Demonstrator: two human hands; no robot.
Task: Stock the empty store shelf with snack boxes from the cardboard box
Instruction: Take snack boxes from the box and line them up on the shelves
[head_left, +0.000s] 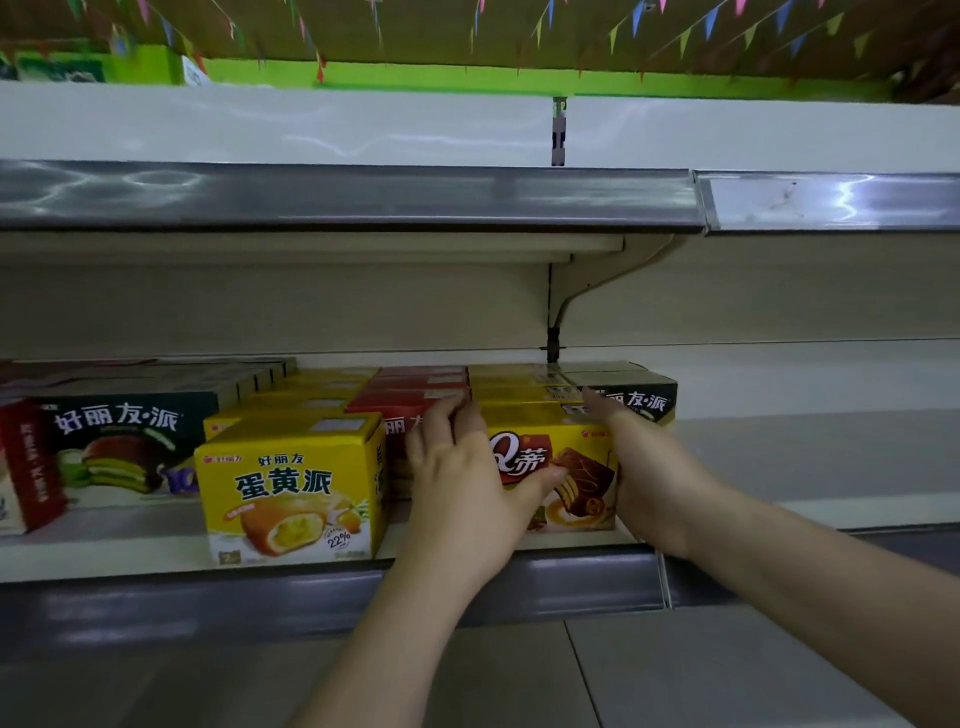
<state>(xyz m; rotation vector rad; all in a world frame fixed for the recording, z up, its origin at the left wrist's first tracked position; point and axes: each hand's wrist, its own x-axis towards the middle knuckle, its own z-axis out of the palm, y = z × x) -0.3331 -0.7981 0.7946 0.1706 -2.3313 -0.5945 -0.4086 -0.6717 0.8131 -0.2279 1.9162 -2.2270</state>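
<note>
A yellow brownie snack box (576, 467) stands at the front of the middle shelf (779, 467). My left hand (462, 478) clasps its left side, thumb across the front. My right hand (644, 467) presses flat against its right side. Behind it runs a row of similar yellow boxes (514, 389). A red box (405, 400) row lies to its left, partly hidden by my left hand. A dark green box (639, 395) sits behind my right hand. The cardboard box is out of view.
A yellow egg-yolk pie box (291, 488) stands at the shelf front left of my hands. Further left are a dark green pie box (114, 447) and a red box (31, 462) turned sideways. The upper shelf (363, 197) overhangs. Bare shelf extends to the right.
</note>
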